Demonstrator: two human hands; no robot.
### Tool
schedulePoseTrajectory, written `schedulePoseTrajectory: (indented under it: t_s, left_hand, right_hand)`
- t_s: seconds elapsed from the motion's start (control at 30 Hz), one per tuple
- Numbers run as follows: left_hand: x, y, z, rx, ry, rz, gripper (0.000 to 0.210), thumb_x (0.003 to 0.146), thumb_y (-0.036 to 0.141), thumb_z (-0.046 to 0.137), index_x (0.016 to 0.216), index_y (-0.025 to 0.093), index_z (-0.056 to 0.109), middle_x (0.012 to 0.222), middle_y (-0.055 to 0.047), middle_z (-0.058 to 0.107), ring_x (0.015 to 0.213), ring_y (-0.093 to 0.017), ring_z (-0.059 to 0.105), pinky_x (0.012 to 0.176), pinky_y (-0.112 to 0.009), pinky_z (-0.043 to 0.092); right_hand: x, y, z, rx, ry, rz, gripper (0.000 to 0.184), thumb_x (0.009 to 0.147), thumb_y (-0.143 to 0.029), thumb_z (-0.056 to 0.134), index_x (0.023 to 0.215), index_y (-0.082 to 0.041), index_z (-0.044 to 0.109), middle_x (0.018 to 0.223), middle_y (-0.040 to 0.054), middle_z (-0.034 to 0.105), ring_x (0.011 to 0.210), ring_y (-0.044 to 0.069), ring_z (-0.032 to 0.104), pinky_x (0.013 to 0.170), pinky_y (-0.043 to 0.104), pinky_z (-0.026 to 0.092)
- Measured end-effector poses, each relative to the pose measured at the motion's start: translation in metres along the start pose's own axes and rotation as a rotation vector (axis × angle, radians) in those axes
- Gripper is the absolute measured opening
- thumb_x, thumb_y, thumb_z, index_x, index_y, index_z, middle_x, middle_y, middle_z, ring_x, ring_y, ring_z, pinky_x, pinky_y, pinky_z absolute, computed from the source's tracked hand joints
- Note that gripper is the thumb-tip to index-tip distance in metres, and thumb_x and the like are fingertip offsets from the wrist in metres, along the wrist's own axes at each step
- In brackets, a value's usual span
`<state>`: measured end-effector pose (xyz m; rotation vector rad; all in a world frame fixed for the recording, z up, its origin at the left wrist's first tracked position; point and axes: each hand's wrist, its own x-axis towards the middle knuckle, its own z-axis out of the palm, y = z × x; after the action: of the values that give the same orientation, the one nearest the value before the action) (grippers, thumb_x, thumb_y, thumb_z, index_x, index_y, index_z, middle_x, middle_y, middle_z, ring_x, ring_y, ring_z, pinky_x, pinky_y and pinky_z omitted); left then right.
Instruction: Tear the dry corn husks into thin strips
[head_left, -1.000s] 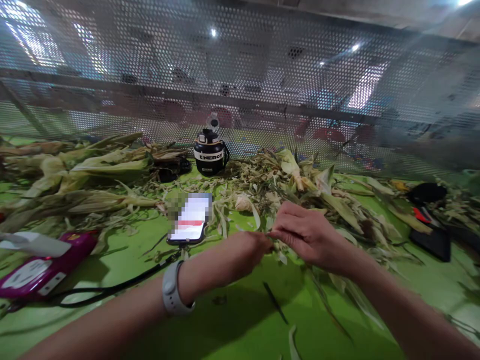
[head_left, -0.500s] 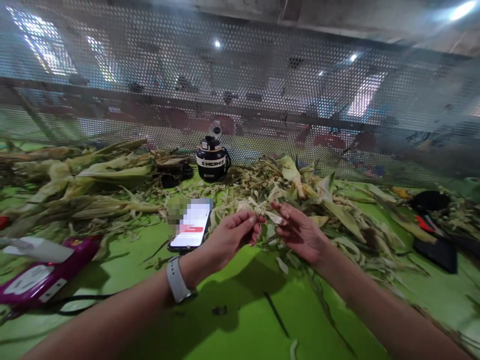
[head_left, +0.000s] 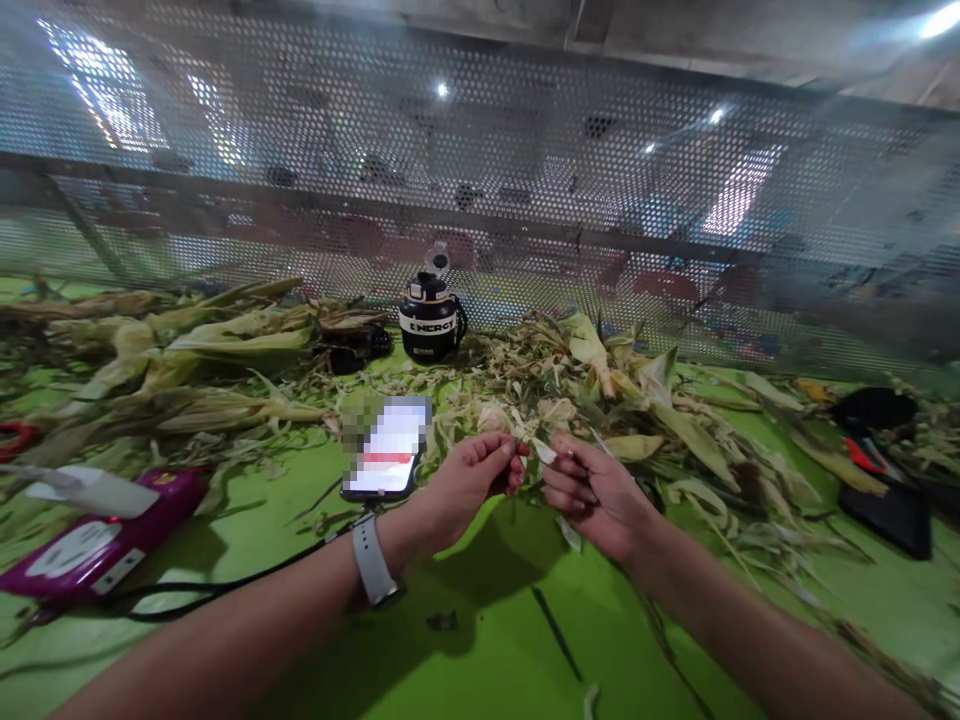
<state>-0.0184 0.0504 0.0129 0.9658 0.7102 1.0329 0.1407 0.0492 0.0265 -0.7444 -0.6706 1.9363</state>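
Observation:
My left hand [head_left: 480, 478], with a pale watch strap on the wrist, is closed in a pinch above the green table. Its fingertips grip a small piece of corn husk, mostly hidden by them. A whitish corn husk strip [head_left: 543, 452] sticks out between my two hands. At its right end, the curled fingers of my right hand [head_left: 589, 490] close on the strip. Just behind the hands lie a pale crumpled husk bundle [head_left: 493, 417] and a heap of husk shreds [head_left: 517, 355]. A thin pale edge shows beside my right hand; its kind is unclear.
A lit phone [head_left: 390, 445] lies left of my hands, near a purple power strip [head_left: 105, 545] with a cable. A black bottle [head_left: 431, 320] stands behind. Large husks [head_left: 225, 345] cover the back left. A dark flat object [head_left: 885, 515] lies right, before a perforated screen [head_left: 510, 150].
My right hand's fingers, spread before, have curled in around the husk strip's end. My left hand keeps its pinch. The whole view has shifted slightly.

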Motion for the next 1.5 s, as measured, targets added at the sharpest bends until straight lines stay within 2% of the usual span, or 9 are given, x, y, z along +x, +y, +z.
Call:
schedulePoseTrajectory:
  t_s: [0.4, 0.57, 0.8, 0.93, 1.03, 1.2, 1.27, 1.4, 1.5]
  left_hand:
    - [0.005, -0.007, -0.008, 0.353, 0.139, 0.108, 0.021, 0.082, 0.033, 0.054, 0.069, 0.016, 0.053, 0.06, 0.003, 0.052, 0.055, -0.01, 0.049, 0.057, -0.023, 0.04]
    - [0.006, -0.007, -0.012, 0.666, 0.122, 0.222, 0.027, 0.087, 0.033, 0.045, 0.067, 0.018, 0.051, 0.058, 0.002, 0.054, 0.055, -0.012, 0.051, 0.056, -0.024, 0.04]
    - [0.004, -0.008, -0.012, 1.099, 0.074, 0.347, 0.028, 0.09, 0.021, 0.034, 0.064, 0.02, 0.045, 0.057, 0.001, 0.051, 0.053, -0.013, 0.047, 0.054, -0.024, 0.035]
    - [-0.001, -0.008, -0.011, 1.265, -0.054, 0.407, 0.02, 0.079, 0.006, 0.042, 0.066, 0.018, 0.051, 0.059, -0.001, 0.051, 0.053, -0.014, 0.043, 0.054, -0.027, 0.032]
    - [-0.013, -0.002, -0.003, 1.488, -0.31, 0.525, 0.023, 0.079, 0.001, 0.04, 0.084, 0.015, 0.059, 0.069, -0.004, 0.057, 0.055, -0.015, 0.046, 0.055, -0.028, 0.035]
    - [-0.029, 0.014, 0.01, 1.522, -0.755, 0.77, 0.024, 0.09, 0.01, 0.037, 0.099, 0.013, 0.058, 0.079, -0.007, 0.062, 0.068, -0.017, 0.054, 0.061, -0.027, 0.043]
    - [-0.028, 0.017, 0.01, 1.316, -0.632, 0.758, 0.024, 0.091, 0.013, 0.035, 0.092, 0.014, 0.059, 0.074, -0.005, 0.062, 0.064, -0.014, 0.054, 0.059, -0.025, 0.044]
    - [-0.015, 0.009, 0.003, 0.863, -0.08, 0.494, 0.026, 0.093, 0.024, 0.037, 0.076, 0.015, 0.055, 0.061, 0.0, 0.058, 0.054, -0.01, 0.054, 0.053, -0.021, 0.044]
    - [-0.007, -0.002, -0.001, 0.694, 0.042, 0.329, 0.021, 0.09, 0.029, 0.043, 0.081, 0.015, 0.057, 0.066, 0.001, 0.058, 0.056, -0.011, 0.058, 0.052, -0.021, 0.047]
  right_hand:
    - [-0.001, 0.029, 0.004, -0.129, 0.144, -0.114, 0.031, 0.071, -0.037, 0.068, 0.066, -0.018, 0.043, 0.057, -0.0087, 0.045, 0.036, 0.001, 0.022, 0.036, 0.016, 0.019]
    - [-0.012, 0.04, 0.006, -0.577, 0.145, -0.409, 0.034, 0.086, -0.045, 0.051, 0.066, -0.02, 0.04, 0.056, -0.007, 0.038, 0.044, 0.007, 0.029, 0.042, 0.021, 0.024]
    - [-0.022, 0.033, 0.008, -1.082, 0.05, -0.58, 0.028, 0.095, -0.036, 0.037, 0.07, -0.022, 0.036, 0.063, -0.0053, 0.033, 0.056, 0.011, 0.032, 0.053, 0.025, 0.029]
    - [-0.027, 0.009, 0.016, -1.262, -0.018, -0.593, 0.029, 0.095, -0.032, 0.036, 0.068, -0.021, 0.034, 0.062, -0.005, 0.033, 0.056, 0.011, 0.033, 0.053, 0.025, 0.028]
    - [-0.03, -0.016, 0.019, -1.313, -0.034, -0.526, 0.03, 0.094, -0.033, 0.039, 0.066, -0.02, 0.035, 0.061, -0.0051, 0.032, 0.056, 0.011, 0.033, 0.052, 0.024, 0.028]
    - [-0.018, -0.035, 0.006, -0.942, -0.128, -0.083, 0.031, 0.085, -0.038, 0.056, 0.065, -0.018, 0.042, 0.054, -0.0078, 0.034, 0.046, 0.006, 0.024, 0.042, 0.02, 0.018]
    - [-0.008, -0.03, -0.004, -0.628, -0.106, 0.044, 0.03, 0.078, -0.034, 0.064, 0.064, -0.018, 0.043, 0.051, -0.0087, 0.035, 0.042, 0.005, 0.021, 0.04, 0.019, 0.014]
    - [0.007, -0.004, -0.014, -0.322, -0.015, 0.075, 0.024, 0.069, -0.027, 0.066, 0.067, -0.019, 0.044, 0.046, -0.0112, 0.032, 0.037, 0.003, 0.017, 0.038, 0.017, 0.013]
    - [0.009, 0.017, -0.011, -0.232, 0.022, 0.077, 0.023, 0.068, -0.029, 0.063, 0.068, -0.019, 0.042, 0.046, -0.0121, 0.029, 0.036, 0.003, 0.018, 0.038, 0.017, 0.016]
